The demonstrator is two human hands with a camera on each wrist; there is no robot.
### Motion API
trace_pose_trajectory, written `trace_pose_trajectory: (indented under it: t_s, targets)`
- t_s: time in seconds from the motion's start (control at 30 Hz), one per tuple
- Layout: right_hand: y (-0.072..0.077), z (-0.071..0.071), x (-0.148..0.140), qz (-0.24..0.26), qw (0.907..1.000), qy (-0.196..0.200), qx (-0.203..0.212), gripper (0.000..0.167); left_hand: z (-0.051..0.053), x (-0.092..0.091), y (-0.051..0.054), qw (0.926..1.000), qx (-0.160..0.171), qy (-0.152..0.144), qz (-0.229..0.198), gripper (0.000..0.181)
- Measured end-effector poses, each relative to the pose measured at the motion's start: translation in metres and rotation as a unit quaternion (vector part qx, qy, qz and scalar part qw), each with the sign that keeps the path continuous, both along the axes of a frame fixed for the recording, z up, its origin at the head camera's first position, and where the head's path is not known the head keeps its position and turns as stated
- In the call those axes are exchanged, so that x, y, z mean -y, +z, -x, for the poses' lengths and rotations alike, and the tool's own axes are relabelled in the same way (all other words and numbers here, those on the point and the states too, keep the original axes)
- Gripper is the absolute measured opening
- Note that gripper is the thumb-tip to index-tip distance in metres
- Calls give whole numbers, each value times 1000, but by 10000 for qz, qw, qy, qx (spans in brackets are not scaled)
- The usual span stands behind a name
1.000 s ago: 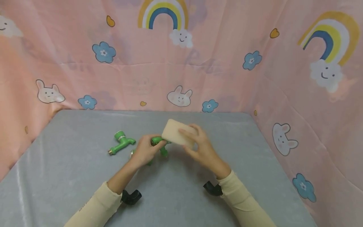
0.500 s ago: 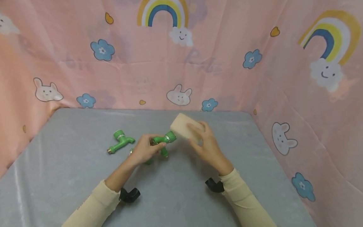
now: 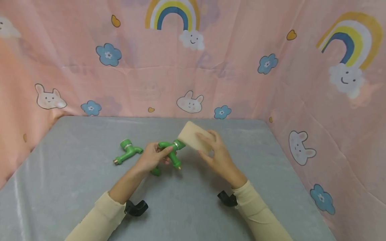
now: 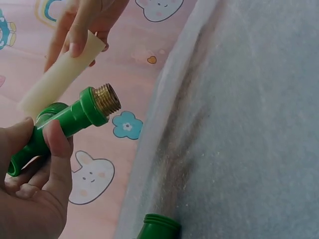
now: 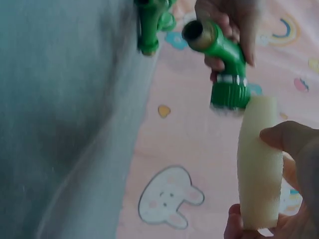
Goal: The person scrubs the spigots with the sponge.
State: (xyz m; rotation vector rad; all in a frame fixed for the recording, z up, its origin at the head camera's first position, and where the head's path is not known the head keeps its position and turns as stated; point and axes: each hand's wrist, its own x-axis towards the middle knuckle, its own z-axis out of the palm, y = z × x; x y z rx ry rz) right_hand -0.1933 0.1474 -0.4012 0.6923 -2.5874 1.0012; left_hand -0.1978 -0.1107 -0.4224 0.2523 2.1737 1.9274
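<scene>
My left hand [image 3: 151,156] pinches a green faucet [image 3: 172,154] above the table, its brass threaded end pointing down toward the front. In my right hand [image 3: 221,160] is a cream sponge [image 3: 194,136], held between thumb and fingers. The sponge's left edge meets the faucet's ribbed round cap. In the left wrist view the faucet [image 4: 75,117] shows its brass thread, with the sponge [image 4: 62,77] behind it. The right wrist view shows the sponge [image 5: 260,164] edge-on against the cap of the faucet [image 5: 229,92].
A second green faucet [image 3: 128,152] lies at the left on the grey table [image 3: 78,187]. Another green faucet [image 3: 155,171] is partly hidden beneath my left hand. Black curved pieces [image 3: 136,208] [image 3: 227,198] are beside the two sleeves. Patterned pink cloth [image 3: 241,90] stands behind and at the sides.
The sponge moved off the faucet to the right, then came back left against its cap. My left hand turned the faucet, so more of its body and threaded end shows.
</scene>
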Motion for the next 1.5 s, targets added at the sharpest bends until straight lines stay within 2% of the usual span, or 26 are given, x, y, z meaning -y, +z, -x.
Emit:
trace_pose_trajectory:
  t_s: [0.13,0.27,0.33,0.4,0.6,0.77,0.97,1.1,1.2,1.4,1.5]
  targets:
    - [2,1,-6,158,9996,-197,-104,57,-1,0,0,9999,141,70,-10,38]
    - [5,-2,-3,266,9987,295,-315,57,0,1,0,9987,340,175,-330,40]
    - [5,-3,1,185,9977,567,-312,58,1,2,1,9972,456,143,-581,42]
    - [4,-4,3,92,9973,680,-277,58,1,3,2,9949,550,49,-849,44]
    - [2,2,-5,167,9992,349,-112,60,3,5,2,9875,748,-140,-1383,46]
    - [6,3,-14,635,9969,388,238,59,4,8,-1,9861,772,-134,-1462,50]
    - [9,2,-17,1004,9917,687,420,61,3,6,-1,9862,720,-83,-1489,47]
    - [9,1,-13,1138,9885,881,464,59,2,4,-1,9865,677,-159,-1484,45]
    - [8,-1,-7,1048,9872,1067,559,57,2,2,-2,9874,622,-217,-1442,47]
    - [6,-1,-6,784,9876,1040,875,57,2,0,0,9855,723,193,-1521,45]
    - [6,2,-14,659,9877,966,1036,58,2,1,0,9841,758,299,-1576,43]
